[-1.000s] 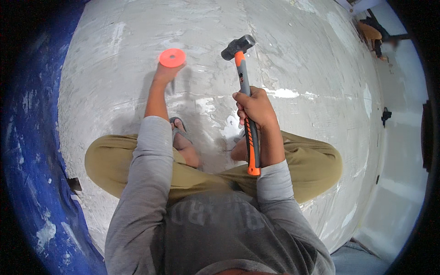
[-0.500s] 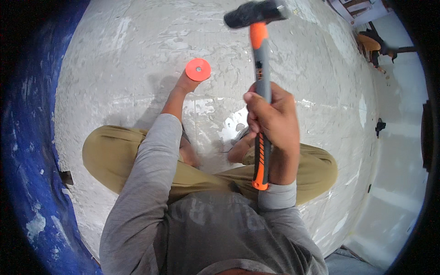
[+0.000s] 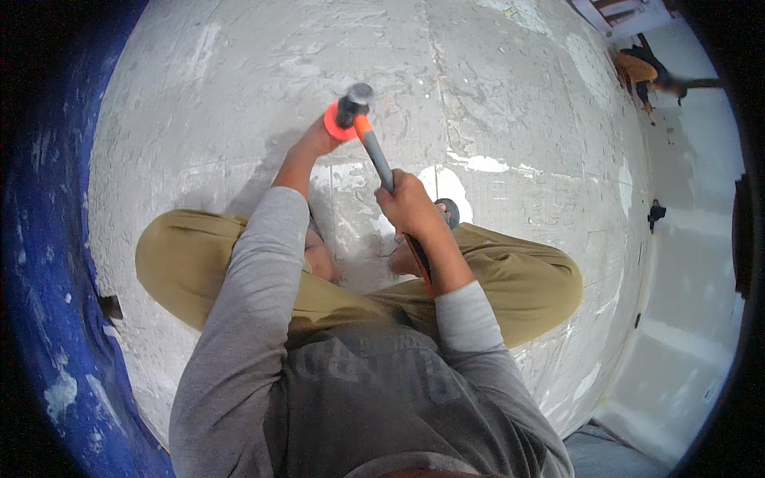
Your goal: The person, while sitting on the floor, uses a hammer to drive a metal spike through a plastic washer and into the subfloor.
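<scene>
My left hand (image 3: 316,141) is closed around a chisel (image 3: 339,132) held against the floor, below its round orange guard. The fingers and the shank are mostly hidden under that guard. My right hand (image 3: 414,209) is wrapped around the handle of a sledge hammer (image 3: 377,155), grey and orange with a black head. From above, the hammer head covers the middle of the guard, where the chisel's struck end is. Head and struck end look in contact or very close.
I sit cross-legged on a rough grey floor (image 3: 526,231) with pale scraped patches. A blue tarp (image 3: 48,263) hangs or lies along the left. To the right is a pale wall (image 3: 689,295), with a dark object (image 3: 656,215) at its base and another person (image 3: 649,72) farther off.
My right hand has swung the hammer down and to the left, from raised over the floor onto the chisel's end. My left hand stays nearly in place.
</scene>
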`<state>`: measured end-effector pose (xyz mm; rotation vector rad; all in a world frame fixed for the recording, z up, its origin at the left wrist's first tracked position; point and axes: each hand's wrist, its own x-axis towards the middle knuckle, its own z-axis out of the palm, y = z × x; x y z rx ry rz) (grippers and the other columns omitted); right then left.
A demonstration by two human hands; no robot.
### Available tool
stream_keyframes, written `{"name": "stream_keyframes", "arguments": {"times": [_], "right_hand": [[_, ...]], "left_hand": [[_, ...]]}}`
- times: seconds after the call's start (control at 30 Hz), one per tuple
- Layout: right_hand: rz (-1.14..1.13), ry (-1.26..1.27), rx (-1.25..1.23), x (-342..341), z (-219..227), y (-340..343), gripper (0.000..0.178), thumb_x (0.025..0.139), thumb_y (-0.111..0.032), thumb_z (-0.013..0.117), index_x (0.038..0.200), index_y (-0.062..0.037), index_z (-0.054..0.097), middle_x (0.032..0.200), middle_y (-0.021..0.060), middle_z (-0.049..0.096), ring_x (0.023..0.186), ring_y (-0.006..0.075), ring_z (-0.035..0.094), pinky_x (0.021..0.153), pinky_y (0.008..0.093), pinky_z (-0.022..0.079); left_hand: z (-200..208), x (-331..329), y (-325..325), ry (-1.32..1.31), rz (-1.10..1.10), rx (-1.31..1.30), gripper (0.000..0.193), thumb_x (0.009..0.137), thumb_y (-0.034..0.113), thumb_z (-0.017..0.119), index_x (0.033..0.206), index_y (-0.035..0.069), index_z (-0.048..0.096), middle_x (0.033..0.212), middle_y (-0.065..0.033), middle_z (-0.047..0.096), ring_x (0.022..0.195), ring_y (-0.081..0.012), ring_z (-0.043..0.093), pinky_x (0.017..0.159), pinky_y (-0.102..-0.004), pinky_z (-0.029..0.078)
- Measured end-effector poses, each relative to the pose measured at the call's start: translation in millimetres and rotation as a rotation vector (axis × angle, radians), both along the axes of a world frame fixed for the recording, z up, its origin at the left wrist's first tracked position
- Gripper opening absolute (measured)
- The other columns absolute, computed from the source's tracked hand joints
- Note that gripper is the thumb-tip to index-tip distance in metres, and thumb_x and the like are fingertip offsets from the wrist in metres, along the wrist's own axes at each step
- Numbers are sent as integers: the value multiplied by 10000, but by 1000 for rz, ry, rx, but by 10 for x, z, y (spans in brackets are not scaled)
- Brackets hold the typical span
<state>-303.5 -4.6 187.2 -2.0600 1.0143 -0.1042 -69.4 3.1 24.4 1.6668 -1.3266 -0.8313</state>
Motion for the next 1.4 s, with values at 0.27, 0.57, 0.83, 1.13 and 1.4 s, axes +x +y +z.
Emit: {"name": "stream_keyframes", "arguments": {"times": [0.27,0.57,0.83,1.13,1.4], "right_hand": [[-142,-147,227,-205,722,-86,207,856,-164,618,851,35,560,589,78,535,468,161,534,452,322,435],[-241,-291,316,-302,1088,-94,181,851,-150,638,826,7,552,561,15,510,463,91,484,429,270,393],[-271,-464,274,-293,1416,18,150,847,-117,661,853,6,575,599,-3,518,486,65,479,422,240,381],[-286,-831,-58,-193,1958,52,164,874,-82,604,876,66,533,547,29,437,372,60,390,335,202,315],[-199,-941,-78,-143,1968,38,175,929,-119,555,920,50,514,537,13,433,371,55,390,330,214,342]], "left_hand": [[-145,70,7,-191,172,-122,406,837,288,720,1145,66,574,1123,-54,615,1048,-182,570,909,-326,455],[28,208,20,28,374,-226,314,808,293,766,950,62,610,848,6,605,747,-107,545,667,-288,466],[55,-28,22,31,259,-125,406,804,309,760,1091,63,612,1074,-72,643,1029,-194,584,901,-337,459],[-236,99,-5,-155,284,-177,400,806,213,746,1124,31,587,1116,-129,630,1070,-265,588,909,-341,461],[-83,33,-6,-127,258,-74,389,818,220,724,1126,30,584,1127,-141,625,1081,-274,582,906,-349,461]]}}
